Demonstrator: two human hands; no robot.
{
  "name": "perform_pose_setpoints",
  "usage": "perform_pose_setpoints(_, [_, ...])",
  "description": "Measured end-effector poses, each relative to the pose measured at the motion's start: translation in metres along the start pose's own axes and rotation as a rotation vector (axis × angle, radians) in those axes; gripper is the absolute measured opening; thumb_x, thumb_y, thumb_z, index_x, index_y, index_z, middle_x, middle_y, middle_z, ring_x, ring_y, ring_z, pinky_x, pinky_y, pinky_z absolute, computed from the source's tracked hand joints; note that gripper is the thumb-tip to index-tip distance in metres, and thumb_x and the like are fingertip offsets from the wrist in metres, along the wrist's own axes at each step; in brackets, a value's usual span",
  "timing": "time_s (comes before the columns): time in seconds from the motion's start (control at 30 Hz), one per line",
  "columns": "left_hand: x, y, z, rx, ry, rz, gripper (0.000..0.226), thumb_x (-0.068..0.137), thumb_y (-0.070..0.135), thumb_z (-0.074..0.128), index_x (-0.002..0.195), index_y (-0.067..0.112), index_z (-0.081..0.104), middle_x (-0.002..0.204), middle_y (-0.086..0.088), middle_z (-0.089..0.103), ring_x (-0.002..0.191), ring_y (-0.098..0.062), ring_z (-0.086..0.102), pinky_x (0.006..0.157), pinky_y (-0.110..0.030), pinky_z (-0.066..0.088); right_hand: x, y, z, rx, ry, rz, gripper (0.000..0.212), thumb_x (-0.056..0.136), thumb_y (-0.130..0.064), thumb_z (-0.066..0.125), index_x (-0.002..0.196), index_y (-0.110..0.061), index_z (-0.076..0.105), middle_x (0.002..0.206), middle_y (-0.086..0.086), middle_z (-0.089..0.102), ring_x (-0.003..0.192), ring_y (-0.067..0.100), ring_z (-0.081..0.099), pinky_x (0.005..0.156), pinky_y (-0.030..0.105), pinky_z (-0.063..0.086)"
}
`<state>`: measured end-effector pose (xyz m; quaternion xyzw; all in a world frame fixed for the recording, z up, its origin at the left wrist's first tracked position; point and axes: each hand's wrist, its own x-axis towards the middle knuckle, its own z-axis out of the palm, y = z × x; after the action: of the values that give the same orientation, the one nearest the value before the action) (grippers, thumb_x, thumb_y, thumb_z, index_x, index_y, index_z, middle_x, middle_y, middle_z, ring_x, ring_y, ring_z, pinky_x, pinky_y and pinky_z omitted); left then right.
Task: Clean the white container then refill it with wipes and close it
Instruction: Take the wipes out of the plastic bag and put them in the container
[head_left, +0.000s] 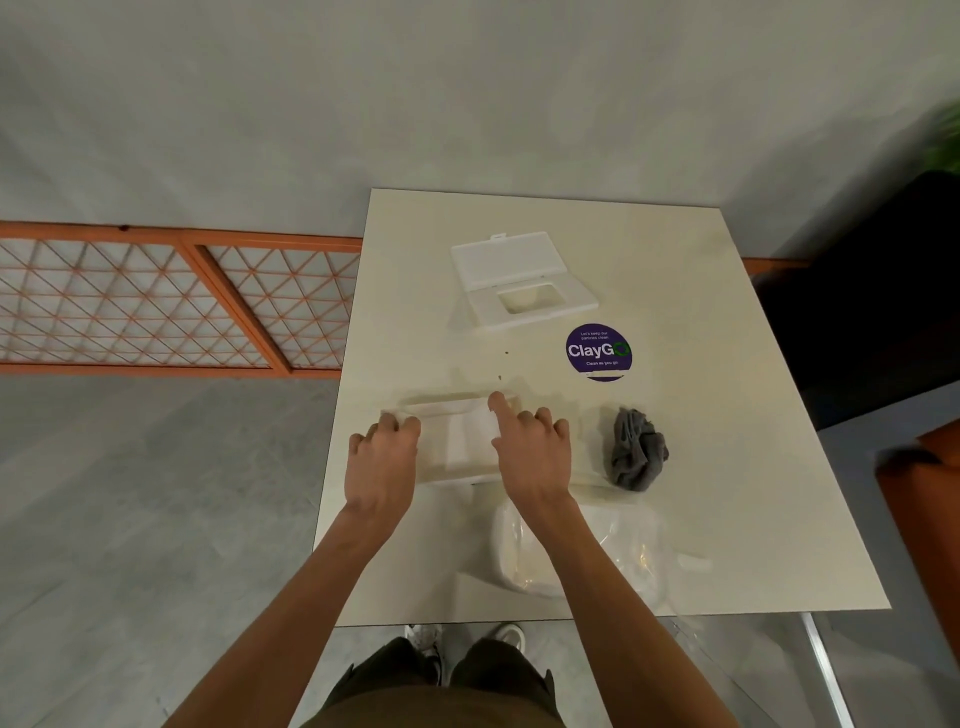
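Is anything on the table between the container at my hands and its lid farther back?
Nothing visible blocks it. Between the container and the lid lies bare table with two tiny dark specks; the grey cloth sits off to the right.

This looks like a shared office pantry: the white counter (701, 467) carries a round purple ClayGo sticker (598, 352) asking people to keep the pantries clean, and around it are a grey concrete floor (156, 467), an orange lattice partition (156, 306), dark seating (857, 312) and a leafy plant (948, 140).
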<state>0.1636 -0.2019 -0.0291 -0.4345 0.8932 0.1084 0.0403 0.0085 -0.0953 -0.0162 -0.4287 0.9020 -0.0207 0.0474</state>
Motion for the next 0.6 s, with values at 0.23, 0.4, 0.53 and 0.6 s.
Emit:
perform_pose_setpoints(0.23, [-0.003,0.000,-0.013,-0.086,0.062,0.053,0.046,0.071,0.003,0.095,0.111,0.002,0.073,0.122,-0.020,0.047,0.100,-0.035,0.050,0.078,-0.044,0.059,-0.008,0.006,-0.008,0.114,0.081,-0.090,0.062,0.075,0.001,0.089,0.127,-0.018,0.065,0.117,0.008,0.067,0.098,0.028,0.066,0.077,0.038,0.057])
perform_pose_setpoints(0.4, [0.013,0.004,-0.010,0.038,-0.081,0.201,0.053,0.090,-0.001,0.074,0.138,0.013,0.056,0.137,-0.009,0.042,0.121,-0.027,0.046,0.095,-0.031,0.057,0.009,0.000,-0.013,0.114,-0.199,-0.242,0.069,0.093,0.009,0.069,0.153,-0.016,0.046,0.146,0.010,0.051,0.129,0.030,0.056,0.101,0.037,0.052])
perform_pose_setpoints(0.53, [0.029,0.000,0.003,0.149,-0.208,0.237,0.060,0.080,-0.011,0.061,0.135,0.013,0.053,0.128,-0.010,0.046,0.124,-0.030,0.045,0.098,-0.038,0.056,0.020,-0.001,-0.008,0.112,-0.337,-0.223,0.071,0.097,0.009,0.061,0.158,-0.021,0.043,0.150,0.012,0.046,0.137,0.032,0.051,0.107,0.039,0.050])
perform_pose_setpoints(0.6, [0.033,-0.003,0.008,0.182,-0.236,0.245,0.063,0.083,-0.011,0.060,0.141,0.011,0.049,0.133,-0.013,0.045,0.128,-0.034,0.044,0.101,-0.043,0.053,0.024,-0.001,-0.007,0.139,-0.369,-0.214,0.071,0.097,0.008,0.064,0.157,-0.026,0.045,0.149,0.010,0.045,0.140,0.030,0.049,0.105,0.039,0.054])
